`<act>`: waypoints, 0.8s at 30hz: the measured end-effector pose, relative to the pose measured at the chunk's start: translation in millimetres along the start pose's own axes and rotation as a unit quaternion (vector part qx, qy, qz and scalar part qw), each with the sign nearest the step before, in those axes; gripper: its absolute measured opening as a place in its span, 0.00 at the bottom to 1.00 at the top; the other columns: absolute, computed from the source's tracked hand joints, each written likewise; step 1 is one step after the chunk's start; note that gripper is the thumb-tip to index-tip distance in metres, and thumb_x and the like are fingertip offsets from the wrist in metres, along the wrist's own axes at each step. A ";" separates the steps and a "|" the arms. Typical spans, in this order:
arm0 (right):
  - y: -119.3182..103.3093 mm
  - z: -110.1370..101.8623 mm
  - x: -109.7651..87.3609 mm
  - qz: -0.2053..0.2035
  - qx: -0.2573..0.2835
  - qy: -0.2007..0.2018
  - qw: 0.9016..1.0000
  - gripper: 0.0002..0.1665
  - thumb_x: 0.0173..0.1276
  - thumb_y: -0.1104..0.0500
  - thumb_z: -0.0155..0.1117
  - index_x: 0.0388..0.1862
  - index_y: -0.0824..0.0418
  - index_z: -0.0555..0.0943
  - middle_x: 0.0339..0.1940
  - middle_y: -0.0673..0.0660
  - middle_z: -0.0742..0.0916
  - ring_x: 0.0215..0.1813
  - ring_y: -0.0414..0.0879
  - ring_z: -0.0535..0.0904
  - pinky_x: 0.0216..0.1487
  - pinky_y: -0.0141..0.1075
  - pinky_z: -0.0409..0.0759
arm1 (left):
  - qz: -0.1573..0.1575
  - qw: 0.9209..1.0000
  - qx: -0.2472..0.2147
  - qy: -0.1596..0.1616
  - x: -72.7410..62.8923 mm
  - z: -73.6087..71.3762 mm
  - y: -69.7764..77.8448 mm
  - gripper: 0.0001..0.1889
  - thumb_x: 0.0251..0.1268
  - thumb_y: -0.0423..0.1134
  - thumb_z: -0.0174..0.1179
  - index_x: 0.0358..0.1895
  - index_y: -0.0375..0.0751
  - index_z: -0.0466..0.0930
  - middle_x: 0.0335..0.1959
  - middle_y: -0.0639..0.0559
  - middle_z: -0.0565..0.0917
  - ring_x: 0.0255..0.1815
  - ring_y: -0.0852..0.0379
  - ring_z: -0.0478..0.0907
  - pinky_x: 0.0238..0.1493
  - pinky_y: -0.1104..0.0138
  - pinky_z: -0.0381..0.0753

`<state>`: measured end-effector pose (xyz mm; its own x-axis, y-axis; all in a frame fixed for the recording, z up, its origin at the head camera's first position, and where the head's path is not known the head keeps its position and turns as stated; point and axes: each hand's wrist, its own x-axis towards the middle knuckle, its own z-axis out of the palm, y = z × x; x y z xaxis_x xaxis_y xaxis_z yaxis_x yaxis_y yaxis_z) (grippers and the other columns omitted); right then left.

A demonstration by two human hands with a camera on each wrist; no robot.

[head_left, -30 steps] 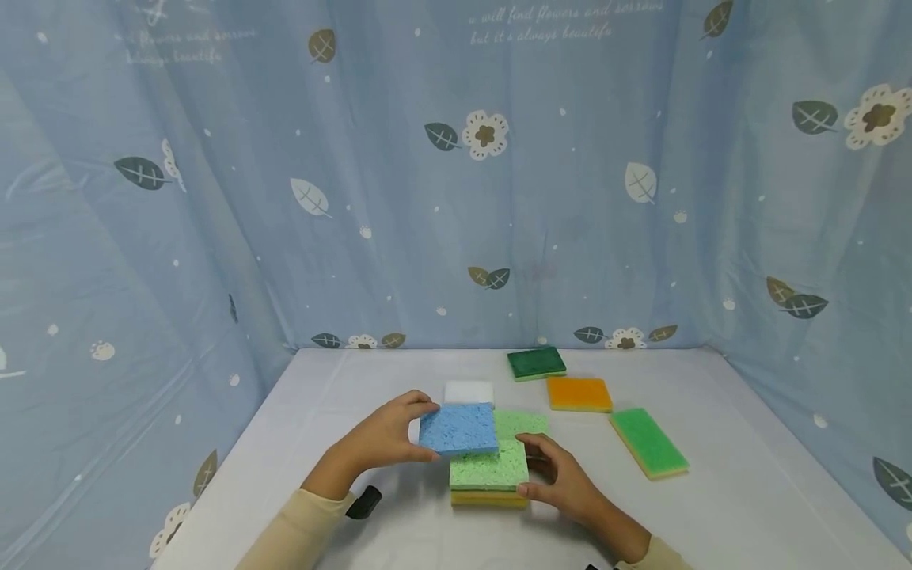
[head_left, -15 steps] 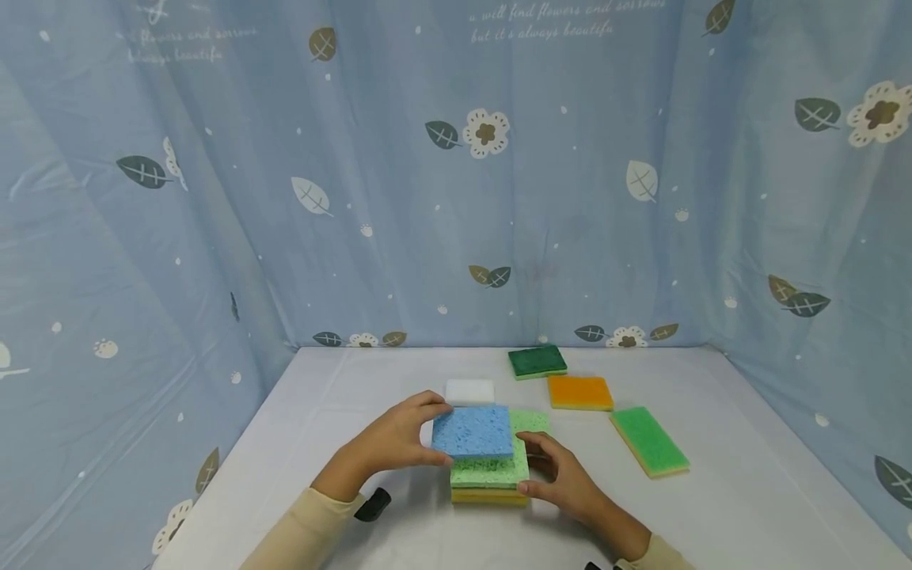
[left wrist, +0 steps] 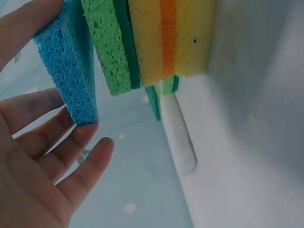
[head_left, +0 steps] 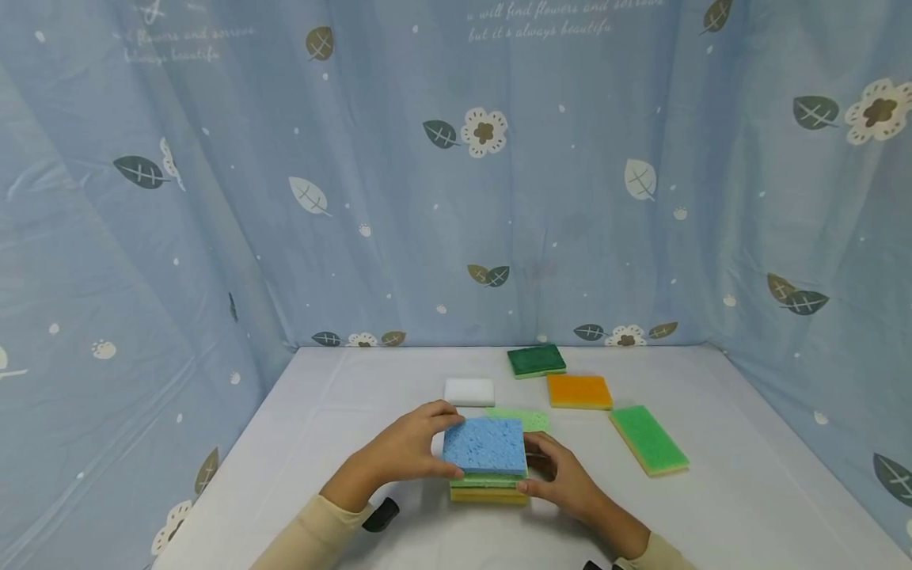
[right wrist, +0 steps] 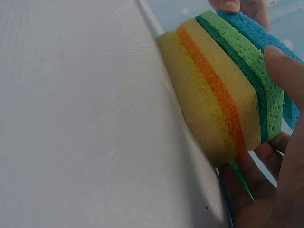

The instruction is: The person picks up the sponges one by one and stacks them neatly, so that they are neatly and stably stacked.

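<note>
My left hand (head_left: 402,450) pinches a blue sponge (head_left: 484,446) by its left edge, thumb at the near side and fingers at the far side. Below it stands a stack of sponges (head_left: 488,496), with yellow and orange layers low down and a dark green layer under a light green sponge (left wrist: 107,47) on top. In the left wrist view the blue sponge tilts, with a narrow gap between it and the light green one. My right hand (head_left: 566,481) holds the stack's right end, thumb at the near corner and fingers curled behind.
Behind the stack lie a flat light green sponge (head_left: 527,416) and a white sponge (head_left: 469,392). Farther right are a dark green sponge (head_left: 537,360), an orange sponge (head_left: 579,391) and a bright green sponge (head_left: 649,441). A patterned blue curtain (head_left: 399,198) closes off the table's back.
My left hand has carried the blue sponge rightward and nearer, from the stack's far left to over its top. The right hand has stayed at the stack.
</note>
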<state>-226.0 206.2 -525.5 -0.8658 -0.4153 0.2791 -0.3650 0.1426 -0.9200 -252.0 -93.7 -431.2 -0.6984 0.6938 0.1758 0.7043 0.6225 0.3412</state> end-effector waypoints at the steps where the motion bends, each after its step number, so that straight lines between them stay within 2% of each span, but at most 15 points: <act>1: -0.6 0.3 0.1 0.002 0.001 0.000 1.000 0.37 0.62 0.61 0.71 0.69 0.58 0.68 0.61 0.57 0.76 0.62 0.48 0.74 0.61 0.38 0.73 | 0.004 1.000 0.003 0.000 0.2 0.8 0.5 0.44 0.50 0.66 0.68 0.67 0.44 0.72 0.65 0.53 0.70 0.64 0.55 0.69 0.60 0.58 0.72; 14: -3.6 0.9 -0.1 0.011 -0.010 0.008 1.000 0.36 0.60 0.59 0.73 0.67 0.55 0.71 0.59 0.55 0.77 0.59 0.48 0.75 0.60 0.34 0.73 | 0.024 1.000 0.017 0.004 0.2 2.9 5.0 0.42 0.50 0.65 0.68 0.65 0.42 0.75 0.61 0.55 0.72 0.61 0.57 0.71 0.59 0.60 0.73; 24: -4.2 0.8 0.2 0.023 -0.012 0.010 1.000 0.38 0.58 0.60 0.75 0.67 0.55 0.71 0.60 0.55 0.76 0.61 0.49 0.74 0.61 0.32 0.71 | 0.039 0.999 0.018 0.018 -0.4 6.7 2.2 0.42 0.48 0.66 0.69 0.63 0.42 0.76 0.58 0.57 0.73 0.58 0.60 0.71 0.57 0.61 0.74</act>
<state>-224.4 204.8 -521.8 -0.8887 -0.3897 0.2416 -0.3317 0.1825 -0.9256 -249.4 -90.2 -436.7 -0.6448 0.7280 0.2330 0.7604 0.5799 0.2923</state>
